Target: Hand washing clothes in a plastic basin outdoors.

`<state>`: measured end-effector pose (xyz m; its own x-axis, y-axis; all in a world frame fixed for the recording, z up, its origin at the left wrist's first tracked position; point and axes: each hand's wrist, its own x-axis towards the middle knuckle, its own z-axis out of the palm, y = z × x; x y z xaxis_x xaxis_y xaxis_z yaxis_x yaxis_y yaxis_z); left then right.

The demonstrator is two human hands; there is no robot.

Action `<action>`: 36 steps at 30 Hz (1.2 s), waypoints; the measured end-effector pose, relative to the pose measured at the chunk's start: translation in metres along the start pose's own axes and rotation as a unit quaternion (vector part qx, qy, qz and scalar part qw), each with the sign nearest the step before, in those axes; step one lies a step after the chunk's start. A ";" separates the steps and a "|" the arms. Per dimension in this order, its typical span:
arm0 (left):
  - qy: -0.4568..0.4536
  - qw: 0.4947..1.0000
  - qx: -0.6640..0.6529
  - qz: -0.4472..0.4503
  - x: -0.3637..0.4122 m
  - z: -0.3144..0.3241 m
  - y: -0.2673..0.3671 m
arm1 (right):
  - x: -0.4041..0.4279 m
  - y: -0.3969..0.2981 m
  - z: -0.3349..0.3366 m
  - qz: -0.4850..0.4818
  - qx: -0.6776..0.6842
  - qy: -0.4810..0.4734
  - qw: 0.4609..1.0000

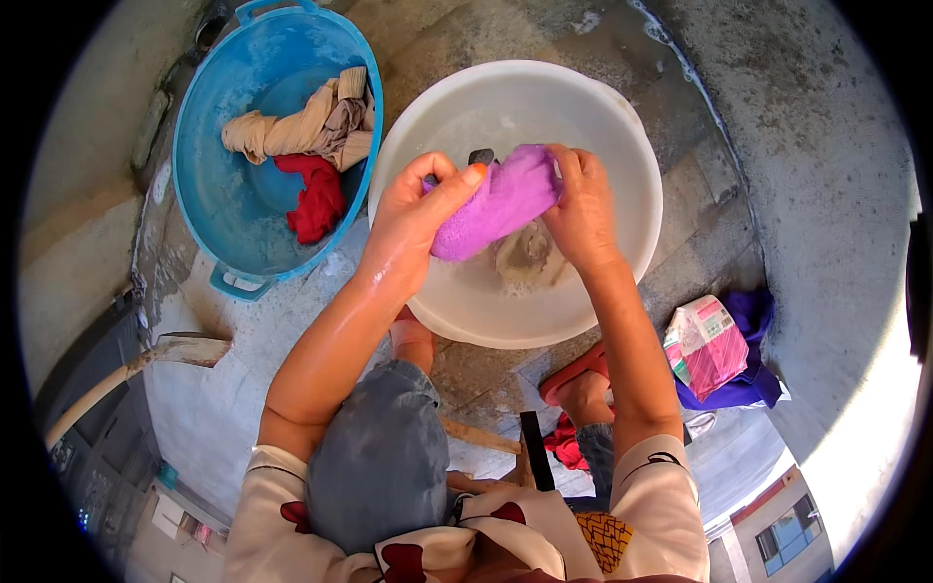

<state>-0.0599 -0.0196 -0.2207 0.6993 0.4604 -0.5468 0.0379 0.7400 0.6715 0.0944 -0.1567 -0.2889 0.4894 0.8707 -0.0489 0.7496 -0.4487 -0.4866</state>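
Observation:
A piece of purple cloth with a dark patch (496,204) is stretched between both my hands over a white plastic basin (517,321). Its left end is gripped by my left hand (426,200), thumb on top. My right hand (583,197) pinches the other end between thumb and fingers. Below the cloth, cloudy water and a submerged pale item (526,251) show in the basin; the cloth partly covers them. To the left stands a blue plastic tub (240,95) holding a twisted beige garment (299,131) and a red cloth (315,200).
A wooden-handled tool (138,361) lies at the left. At the right, a pink and white plastic packet (707,346) rests on dark purple fabric (754,321). Red cloth (565,443) lies near my foot, by a wooden stool (481,436). A concrete wall curves along the right.

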 end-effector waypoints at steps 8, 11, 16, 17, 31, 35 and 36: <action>-0.182 0.835 0.413 0.314 -0.017 0.046 -0.003 | 0.040 0.045 0.037 0.013 0.249 0.015 0.968; -0.281 0.776 0.526 0.206 -0.007 0.030 -0.049 | 0.021 0.079 0.012 0.219 0.105 -0.206 0.948; -0.163 0.675 0.690 0.205 0.005 -0.013 -0.110 | -0.018 0.066 -0.009 0.229 0.144 0.086 0.959; -0.090 0.644 0.732 0.204 0.016 -0.022 -0.122 | -0.015 0.046 -0.007 0.216 0.131 0.048 0.966; -0.240 0.743 0.624 -0.022 0.019 -0.054 -0.156 | -0.019 0.059 0.074 0.384 0.031 0.016 0.923; 0.053 0.950 0.302 -0.056 0.046 -0.050 -0.138 | -0.017 -0.012 0.055 0.111 0.073 0.073 0.988; 0.054 0.949 0.304 -0.057 0.054 -0.050 -0.126 | -0.021 -0.040 0.040 0.057 0.071 0.032 0.995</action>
<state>-0.0625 -0.0636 -0.3599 0.5899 0.4654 -0.6598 0.5373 0.3837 0.7511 0.0368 -0.1491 -0.3033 0.5983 0.7993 -0.0567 0.6193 -0.5062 -0.6002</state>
